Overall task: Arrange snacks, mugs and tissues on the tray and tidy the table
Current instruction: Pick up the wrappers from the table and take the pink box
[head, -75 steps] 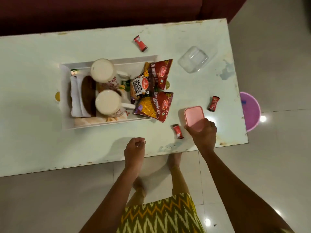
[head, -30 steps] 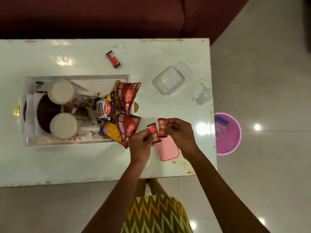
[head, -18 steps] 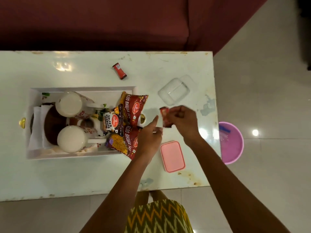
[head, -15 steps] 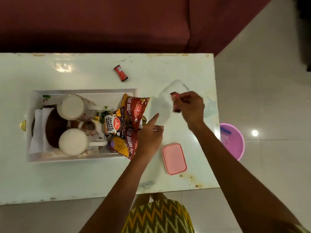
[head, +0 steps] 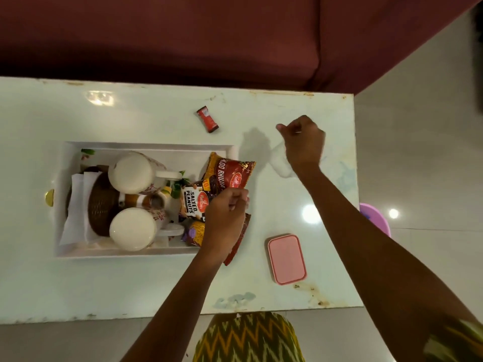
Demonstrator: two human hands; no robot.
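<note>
Since half a second ago my right hand (head: 303,142) has gone further out over the clear container (head: 281,163), fingers curled together; the small red candy it held no longer shows, so I can't tell if it's dropped in or still pinched. Left hand (head: 227,215) has pulled back over the snack packets (head: 230,173) at the tray's right end, fingers bunched, nothing clearly in it. I'd say loose candies are getting collected into the container, so tidying is underway, not finished: one red candy (head: 207,122) still lies on the worktop (head: 130,283) beyond the tray, and the pink lid (head: 287,258) sits apart near my edge. White tray (head: 146,146) looks full: two mugs (head: 130,173) lying on their sides, tissues (head: 75,205) at left, packets overhanging the right rim.
</note>
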